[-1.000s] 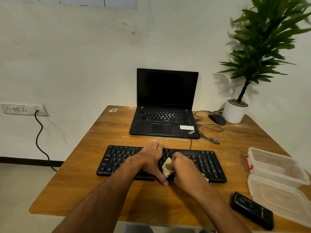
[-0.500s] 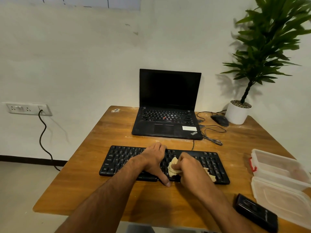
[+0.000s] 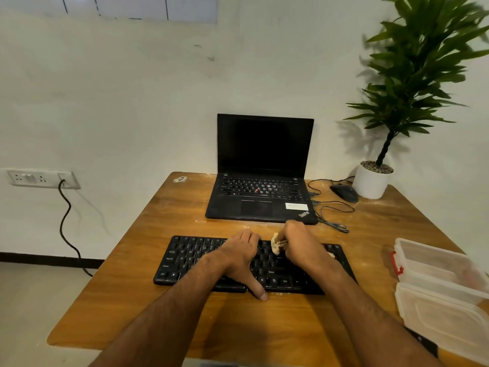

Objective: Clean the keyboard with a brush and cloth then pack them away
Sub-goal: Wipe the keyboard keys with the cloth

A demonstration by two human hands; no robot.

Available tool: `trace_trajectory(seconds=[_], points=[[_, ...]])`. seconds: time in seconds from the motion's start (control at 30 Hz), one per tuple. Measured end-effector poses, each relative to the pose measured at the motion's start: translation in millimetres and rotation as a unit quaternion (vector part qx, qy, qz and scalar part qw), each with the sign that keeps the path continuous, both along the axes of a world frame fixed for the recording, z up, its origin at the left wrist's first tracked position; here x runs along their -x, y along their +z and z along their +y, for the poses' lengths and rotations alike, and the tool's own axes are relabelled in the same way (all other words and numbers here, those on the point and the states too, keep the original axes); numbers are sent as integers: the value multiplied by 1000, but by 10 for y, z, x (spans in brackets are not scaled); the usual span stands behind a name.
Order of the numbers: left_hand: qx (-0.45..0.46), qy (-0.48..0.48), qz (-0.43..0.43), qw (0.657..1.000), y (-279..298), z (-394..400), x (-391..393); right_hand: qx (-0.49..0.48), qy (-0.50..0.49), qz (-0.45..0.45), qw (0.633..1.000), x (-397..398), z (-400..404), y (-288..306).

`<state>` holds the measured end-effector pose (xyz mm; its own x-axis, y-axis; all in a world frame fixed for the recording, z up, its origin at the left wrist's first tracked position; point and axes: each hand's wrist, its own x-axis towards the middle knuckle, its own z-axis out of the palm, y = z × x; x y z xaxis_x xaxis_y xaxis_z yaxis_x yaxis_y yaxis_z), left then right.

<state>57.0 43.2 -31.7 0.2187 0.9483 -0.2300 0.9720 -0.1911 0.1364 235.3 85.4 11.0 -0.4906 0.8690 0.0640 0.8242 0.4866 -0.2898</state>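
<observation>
The left hand (image 3: 242, 256) lies flat and unclenched on the keyboard (image 3: 185, 260), thumb reaching past its near edge. Just beside it, the right hand (image 3: 301, 245) grips a bunched cloth (image 3: 276, 243) against the far keys.

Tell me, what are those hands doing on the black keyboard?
They are cleaning it. The right hand grips a scrunched-up cloth and presses it on the top rows of the keyboard. The left hand lies flat on the keys, holding it steady. An open plastic box waits on the right.
</observation>
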Motion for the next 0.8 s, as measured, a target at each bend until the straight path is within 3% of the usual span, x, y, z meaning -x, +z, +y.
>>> trace_trajectory(seconds=[0.27,0.37,0.6,0.8], points=[[6,-3,-13,1000,-16,8,20,21,-83,-61,994,-543,341,61],[8,-3,-7,1000,-10,22,3,12,-65,-75,995,-532,317,77],[13,4,-1,1000,38,11,-33,-2,6,6,1000,35,140,1],[14,5,-13,1000,54,-29,-23,7,-26,-3,1000,-178,186,-52]])
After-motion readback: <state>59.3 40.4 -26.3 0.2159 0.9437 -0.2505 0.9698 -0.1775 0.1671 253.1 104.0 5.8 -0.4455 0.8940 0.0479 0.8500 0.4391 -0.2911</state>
